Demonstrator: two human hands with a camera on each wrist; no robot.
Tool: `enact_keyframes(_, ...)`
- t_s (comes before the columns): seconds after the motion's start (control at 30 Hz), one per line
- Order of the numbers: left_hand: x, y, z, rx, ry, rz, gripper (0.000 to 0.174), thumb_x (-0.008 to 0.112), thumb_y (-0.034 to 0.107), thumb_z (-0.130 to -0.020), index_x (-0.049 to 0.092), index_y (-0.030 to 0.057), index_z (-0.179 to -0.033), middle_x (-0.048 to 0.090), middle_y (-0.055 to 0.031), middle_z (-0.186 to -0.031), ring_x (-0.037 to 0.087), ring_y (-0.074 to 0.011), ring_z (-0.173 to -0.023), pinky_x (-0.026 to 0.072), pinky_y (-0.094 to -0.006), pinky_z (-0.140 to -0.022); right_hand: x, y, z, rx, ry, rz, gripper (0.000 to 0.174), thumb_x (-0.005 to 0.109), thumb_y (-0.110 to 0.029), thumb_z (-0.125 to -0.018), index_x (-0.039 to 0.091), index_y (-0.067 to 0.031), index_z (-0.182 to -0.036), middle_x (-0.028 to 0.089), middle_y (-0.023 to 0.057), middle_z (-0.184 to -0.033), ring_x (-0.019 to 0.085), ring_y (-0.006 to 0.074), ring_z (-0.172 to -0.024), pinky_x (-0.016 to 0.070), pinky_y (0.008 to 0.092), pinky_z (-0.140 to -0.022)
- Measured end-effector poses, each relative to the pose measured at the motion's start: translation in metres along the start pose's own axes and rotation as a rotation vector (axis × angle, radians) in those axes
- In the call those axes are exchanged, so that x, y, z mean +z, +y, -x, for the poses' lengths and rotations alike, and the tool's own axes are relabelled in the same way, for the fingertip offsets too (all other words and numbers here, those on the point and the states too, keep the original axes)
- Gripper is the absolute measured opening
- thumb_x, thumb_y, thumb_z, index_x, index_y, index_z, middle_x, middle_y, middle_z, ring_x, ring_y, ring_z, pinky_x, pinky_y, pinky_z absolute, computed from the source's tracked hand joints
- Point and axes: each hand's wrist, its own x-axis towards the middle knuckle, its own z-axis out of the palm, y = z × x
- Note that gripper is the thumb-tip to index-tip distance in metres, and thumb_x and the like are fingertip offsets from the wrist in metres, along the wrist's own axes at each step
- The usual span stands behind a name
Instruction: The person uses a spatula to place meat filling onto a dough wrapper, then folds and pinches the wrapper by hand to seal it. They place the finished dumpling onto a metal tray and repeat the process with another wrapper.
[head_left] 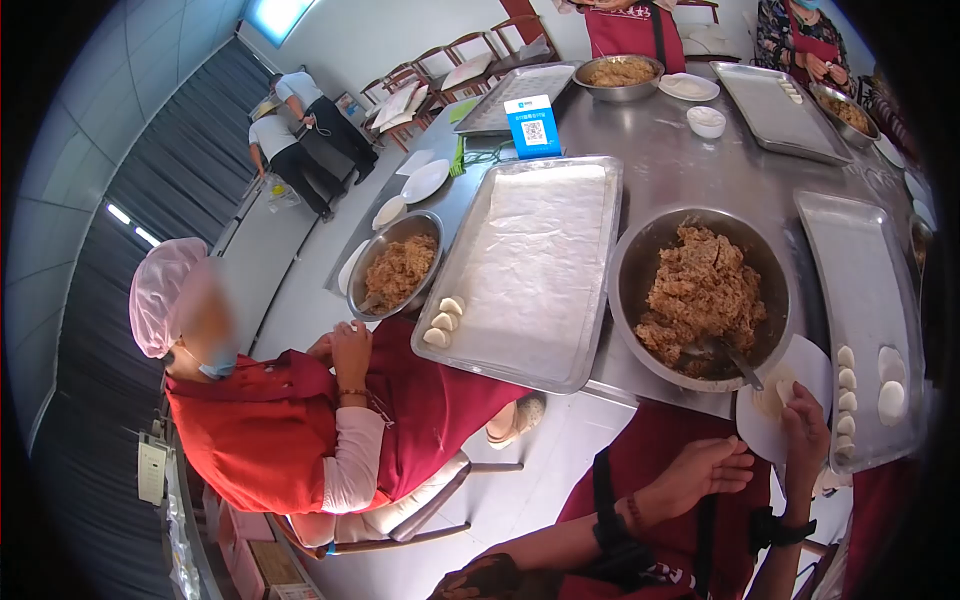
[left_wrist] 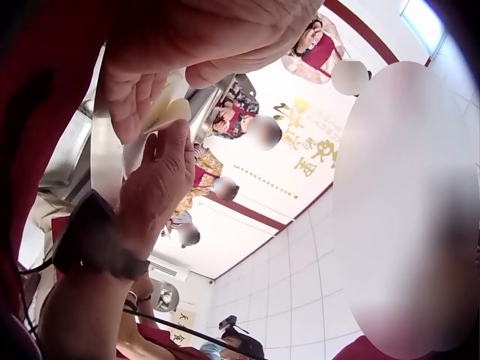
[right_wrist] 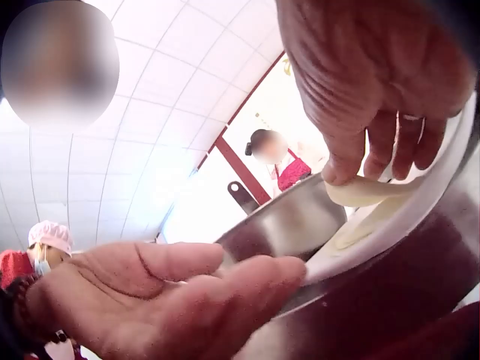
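Reference: head view, plate (head_left: 812, 358) at dial centre. The right hand (head_left: 805, 430) works at the plate, its grip closed on one wrapper (right_wrist: 364, 193), pinched at the edge. The left hand (head_left: 698, 474) lies between seven and eight o'clock, palm up, its grip open and bare. The bowl (head_left: 632, 275) stands at eleven o'clock; the tray (head_left: 850, 250) runs from one to three o'clock and carries dumplings (head_left: 848, 401) in a column.

Cautions: The wrapper may stretch or tear if pulled by one edge alone. It may bring up the layer beneath if the faces stick. The plate appears to reach past the table (head_left: 660, 160) edge; downward pressure there could tip it. The spoon (head_left: 741, 365) handle points towards the plate and could be knocked by the wrist.

Materials: wrapper, thin, pale, pliable; filling (head_left: 705, 285), coarse, brown, clumped; bowl, round polished metal; tray, shallow metal with rounded corners; dumplings, smooth and plump.
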Motion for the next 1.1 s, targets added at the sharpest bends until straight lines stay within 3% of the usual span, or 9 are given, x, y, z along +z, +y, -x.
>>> enact_keyframes(0.13,0.011,0.004,-0.003,-0.012,0.003,0.021,0.051,0.051,0.04,-0.102,0.049,-0.0032,-0.129,0.061,-0.0164,-0.12,0.063,-0.0263,-0.11,0.0511,-0.0394,-0.099,-0.002,-0.017,0.015,0.044,-0.032,0.042,0.005,0.063,-0.003,-0.083,0.066,-0.0011,-0.087,0.064,0.0167,-0.127,0.057,0.0282,-0.121,0.0429,0.0378,-0.102)
enact_keyframes(0.3,0.007,-0.002,-0.003,0.069,-0.151,0.138,0.042,0.047,0.042,-0.103,0.055,0.0057,-0.123,0.064,-0.0087,-0.111,0.063,-0.0205,-0.107,0.0503,-0.0377,-0.098,0.007,-0.034,0.043,-0.126,-0.19,0.066,0.012,0.069,0.0,-0.073,0.068,-0.003,-0.084,0.065,0.0156,-0.123,0.059,0.0298,-0.118,0.0452,0.038,-0.1)
enact_keyframes(0.47,0.013,0.007,0.009,0.145,-0.141,0.004,0.03,0.047,0.02,-0.105,0.052,0.0018,-0.127,0.062,-0.0102,-0.12,0.061,-0.0186,-0.108,0.0507,-0.0362,-0.096,0.014,-0.038,0.052,-0.376,-0.206,0.292,0.018,0.073,-0.002,-0.074,0.069,-0.0052,-0.091,0.067,0.0136,-0.121,0.058,0.037,-0.119,0.0476,0.0436,-0.098)
enact_keyframes(0.53,0.016,0.009,0.014,0.207,-0.101,-0.027,0.032,0.05,0.01,-0.102,0.05,-0.0006,-0.132,0.06,-0.0125,-0.125,0.06,-0.0228,-0.115,0.0491,-0.0387,-0.102,0.009,-0.046,0.053,-0.311,-0.203,0.208,0.035,0.072,-0.006,-0.078,0.065,-0.0053,-0.113,0.063,0.0156,-0.126,0.058,0.0359,-0.118,0.0477,0.0431,-0.097)
enact_keyframes(0.63,0.028,0.016,0.023,0.317,-0.101,-0.116,0.032,0.051,0.006,-0.101,0.052,-0.0013,-0.132,0.06,-0.0126,-0.13,0.059,-0.0236,-0.12,0.045,-0.0417,-0.108,0.008,-0.051,0.053,-0.093,-0.138,0.083,0.04,0.072,-0.009,-0.084,0.062,-0.0038,-0.122,0.062,0.0158,-0.127,0.061,0.0307,-0.117,0.0497,0.0389,-0.095)
enact_keyframes(0.73,0.031,0.021,0.029,0.319,-0.031,-0.157,0.032,0.051,0.006,-0.101,0.054,-0.0018,-0.131,0.061,-0.0121,-0.128,0.059,-0.0223,-0.119,0.0465,-0.04,-0.106,0.013,-0.04,0.056,0.096,-0.231,-0.155,0.04,0.07,-0.012,-0.089,0.06,-0.0036,-0.127,0.066,0.0121,-0.12,0.065,0.0211,-0.11,0.0523,0.0324,-0.091)
enact_keyframes(0.83,0.03,0.021,0.033,0.341,0.008,-0.238,0.032,0.052,0.007,-0.1,0.054,-0.0015,-0.131,0.061,-0.0117,-0.128,0.06,-0.022,-0.118,0.0478,-0.0401,-0.104,0.018,-0.049,0.055,0.173,-0.244,-0.265,0.034,0.068,-0.011,-0.091,0.062,-0.0032,-0.124,0.07,0.007,-0.111,0.066,0.0136,-0.101,0.0536,0.028,-0.088)
enact_keyframes(1.0,0.026,0.025,0.04,0.33,0.031,-0.285,0.031,0.054,0.009,-0.1,0.055,-0.0006,-0.129,0.062,-0.0123,-0.127,0.06,-0.0234,-0.117,0.0486,-0.0441,-0.104,0.029,-0.047,0.051,0.109,-0.237,-0.249,0.028,0.068,-0.01,-0.091,0.066,-0.0038,-0.118,0.071,0.0048,-0.103,0.066,0.0096,-0.095,0.0544,0.0266,-0.083)
enact_keyframes(1.1,0.023,0.028,0.043,0.33,0.043,-0.24,0.033,0.053,0.009,-0.1,0.053,-0.0008,-0.131,0.061,-0.0146,-0.127,0.059,-0.0293,-0.119,0.0494,-0.0476,-0.103,0.033,-0.055,0.047,0.085,-0.18,-0.149,0.027,0.07,-0.011,-0.09,0.067,-0.0052,-0.116,0.071,0.0047,-0.1,0.067,0.0108,-0.089,0.0541,0.0279,-0.079)
